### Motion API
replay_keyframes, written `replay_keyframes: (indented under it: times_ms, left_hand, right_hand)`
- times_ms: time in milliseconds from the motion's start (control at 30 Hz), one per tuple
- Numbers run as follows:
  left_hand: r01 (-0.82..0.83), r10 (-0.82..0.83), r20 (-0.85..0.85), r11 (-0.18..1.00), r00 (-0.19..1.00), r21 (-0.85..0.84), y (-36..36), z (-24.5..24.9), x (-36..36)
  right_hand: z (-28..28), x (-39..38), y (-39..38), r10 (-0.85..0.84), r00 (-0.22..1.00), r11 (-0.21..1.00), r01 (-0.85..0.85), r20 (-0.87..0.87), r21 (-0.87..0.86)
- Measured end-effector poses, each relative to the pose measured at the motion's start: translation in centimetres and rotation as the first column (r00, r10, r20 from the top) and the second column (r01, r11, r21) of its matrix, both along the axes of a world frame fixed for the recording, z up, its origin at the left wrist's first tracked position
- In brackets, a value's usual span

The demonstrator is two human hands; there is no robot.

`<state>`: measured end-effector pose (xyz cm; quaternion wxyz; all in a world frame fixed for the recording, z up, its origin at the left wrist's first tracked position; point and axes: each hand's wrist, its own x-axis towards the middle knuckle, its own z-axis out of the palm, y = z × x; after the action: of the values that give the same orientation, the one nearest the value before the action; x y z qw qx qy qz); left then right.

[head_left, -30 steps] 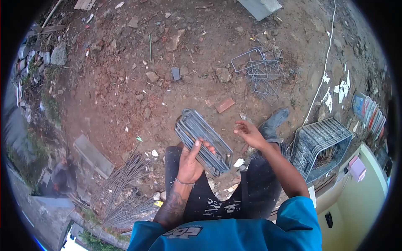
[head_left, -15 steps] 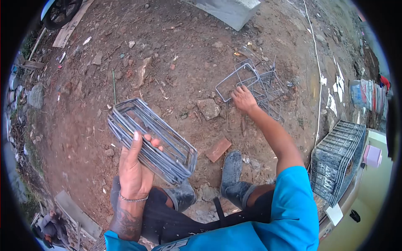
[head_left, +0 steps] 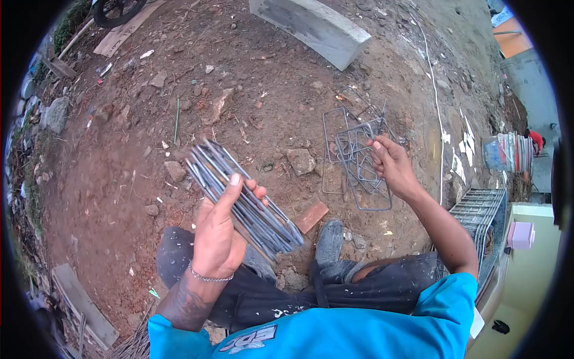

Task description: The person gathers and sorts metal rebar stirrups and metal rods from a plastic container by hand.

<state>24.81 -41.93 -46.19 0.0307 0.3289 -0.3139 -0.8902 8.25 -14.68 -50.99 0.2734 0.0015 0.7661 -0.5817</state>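
A bundle of rectangular metal wire frames (head_left: pixel 245 206) is gripped in my left hand (head_left: pixel 222 230), its long sides tilted down to the right. The thumb lies over the top and the fingertips show on the far side. My right hand (head_left: pixel 393 166), out to the right, is closed on a single wire frame (head_left: pixel 359 200) that hangs from the fingers above the ground. Behind it a loose pile of similar wire frames (head_left: pixel 335 149) lies on the dirt, partly hidden by the held one.
A reddish brick (head_left: pixel 311 216) and a stone (head_left: pixel 301 161) lie before my boots (head_left: pixel 329 242). A concrete block (head_left: pixel 314 29) sits at the top. At right are a white cable (head_left: pixel 434 99), a wire-frame stack (head_left: pixel 478 209) and a person in red (head_left: pixel 535 141).
My right hand has risen off the pile with one wire frame and moved right. My left hand has turned the bundle more edge-on and shifted right. The view has shifted too.
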Motion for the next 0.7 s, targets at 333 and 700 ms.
replay_keyframes:
  times_ms: [333,700]
  left_hand:
    - [0.027,-0.030,-0.061,0.999,0.998,-0.047,0.3,-1.4,0.4]
    - [0.019,-0.021,-0.013,0.991,1.000,-0.133,0.8,-2.4,0.4]
  right_hand:
    - [4.5,1.1,-10.0,0.226,0.972,0.967,-0.232,-0.062,-0.107]
    - [3.5,1.2,-8.0,0.339,0.938,0.937,-0.343,-0.077,-0.056]
